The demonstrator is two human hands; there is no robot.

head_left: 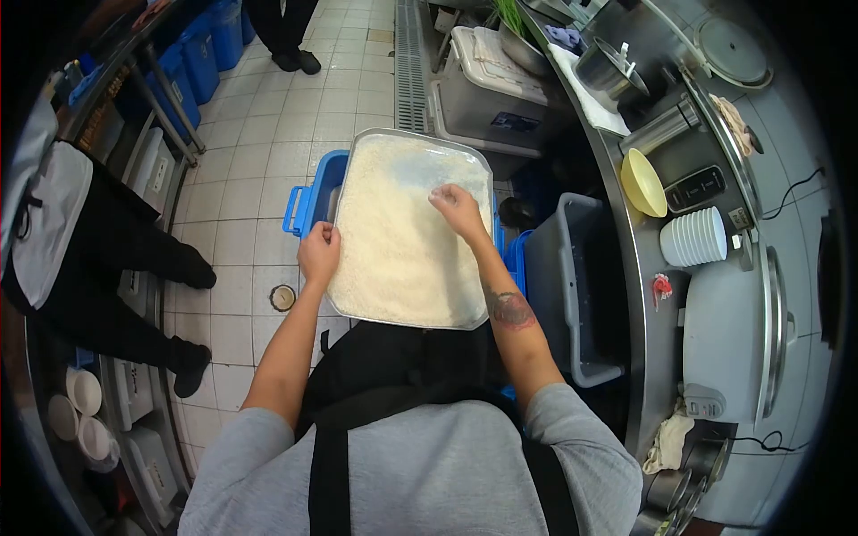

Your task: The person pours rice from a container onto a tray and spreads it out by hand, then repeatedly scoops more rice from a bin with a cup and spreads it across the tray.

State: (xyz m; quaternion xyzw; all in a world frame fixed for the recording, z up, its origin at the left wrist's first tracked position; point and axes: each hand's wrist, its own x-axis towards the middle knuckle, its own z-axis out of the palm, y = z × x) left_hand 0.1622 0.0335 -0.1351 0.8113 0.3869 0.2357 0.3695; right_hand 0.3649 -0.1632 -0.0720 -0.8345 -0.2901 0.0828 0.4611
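Tray (363, 134) of pale grains (393, 259) over blue tub (323, 186). Left hand (318, 257) curled at rim, right hand (459, 213) bunched above grains; we can't tell if either grip holds anything. Lopsided pressure could tip the tray, causing spills

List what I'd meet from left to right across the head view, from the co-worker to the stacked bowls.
Co-worker → round object on the floor → left hand → tray of pale grains → grey bin → yellow bowl → stacked white bowls.
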